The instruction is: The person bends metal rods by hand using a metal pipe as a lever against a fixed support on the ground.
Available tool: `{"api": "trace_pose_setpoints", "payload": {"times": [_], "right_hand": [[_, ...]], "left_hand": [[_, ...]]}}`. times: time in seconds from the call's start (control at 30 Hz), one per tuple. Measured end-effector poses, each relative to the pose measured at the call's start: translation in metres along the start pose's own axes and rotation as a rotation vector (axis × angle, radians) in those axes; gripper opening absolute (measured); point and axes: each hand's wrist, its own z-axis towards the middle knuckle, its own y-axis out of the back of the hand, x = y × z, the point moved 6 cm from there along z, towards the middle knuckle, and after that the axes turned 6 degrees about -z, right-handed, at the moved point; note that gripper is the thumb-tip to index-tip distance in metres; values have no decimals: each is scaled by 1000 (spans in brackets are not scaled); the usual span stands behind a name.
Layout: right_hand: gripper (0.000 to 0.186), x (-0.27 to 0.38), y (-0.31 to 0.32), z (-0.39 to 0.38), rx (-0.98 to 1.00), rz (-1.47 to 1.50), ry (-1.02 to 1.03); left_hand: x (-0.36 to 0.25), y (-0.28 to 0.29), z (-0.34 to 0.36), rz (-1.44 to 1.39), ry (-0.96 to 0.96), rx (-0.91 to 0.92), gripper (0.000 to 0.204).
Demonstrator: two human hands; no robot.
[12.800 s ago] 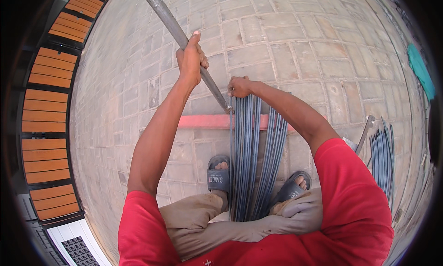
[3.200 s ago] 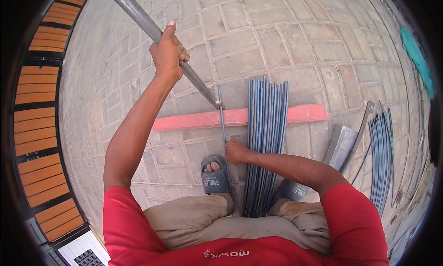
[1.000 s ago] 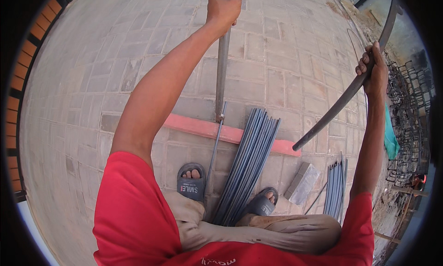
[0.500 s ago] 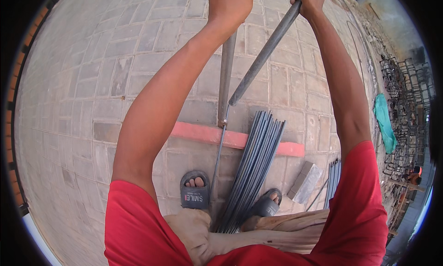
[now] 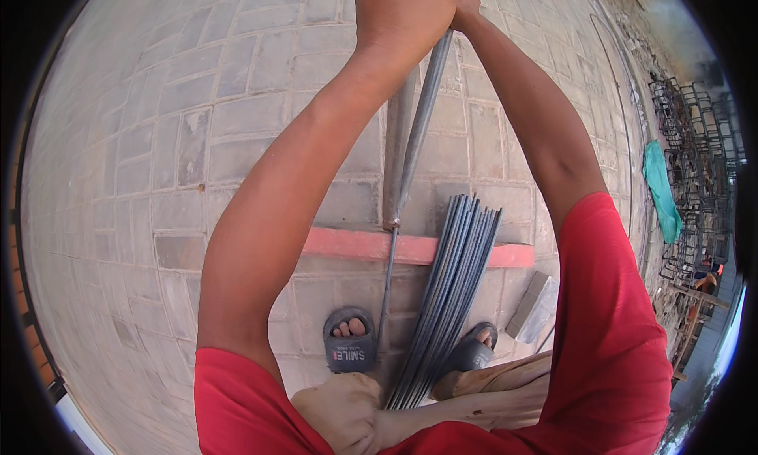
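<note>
At the upper edge my left hand is closed on a grey metal pipe; its fingers are partly cut off. Right beside it my right hand is closed round a second metal pipe, mostly hidden behind the left hand. Both pipes slant down and converge close together at their lower ends. A thin steel rod runs from that meeting point down toward my left foot. A pinkish-red bar lies across the paving under the pipe ends.
A bundle of steel rods lies over the red bar between my sandalled feet. A grey block sits near my right foot. Along the right side are a green cloth and a pile of bent metal frames. Brick paving spreads leftward.
My right hand has swung its pipe left, up against my left hand. The two pipes, spread apart before, are now nearly together. The view has shifted slightly.
</note>
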Motion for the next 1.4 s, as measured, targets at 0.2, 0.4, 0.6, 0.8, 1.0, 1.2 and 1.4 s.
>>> {"api": "trace_pose_setpoints", "payload": {"times": [0.2,0.4,0.6,0.8,1.0,1.2,1.4], "right_hand": [[42,6,-17,-36,-47,-398,160],[41,-25,-17,-33,6,-359,136],[44,-59,-19,-7,53,-200,71],[50,-78,-56,51,152,269,-48],[45,-44,18,60,-118,42,174],[42,93,47,-127,-76,230,98],[30,153,112,-266,-112,455,267]], "left_hand": [[3,4,0,-19,2,-19,41],[-1,3,-6,-82,71,55,39],[8,-3,-6,46,-12,32,42],[5,-2,-3,98,62,3,37],[-24,-34,-15,120,-72,-24,34],[-23,-7,-23,176,-117,-71,31],[-56,-16,-46,144,-91,-22,28]]}}
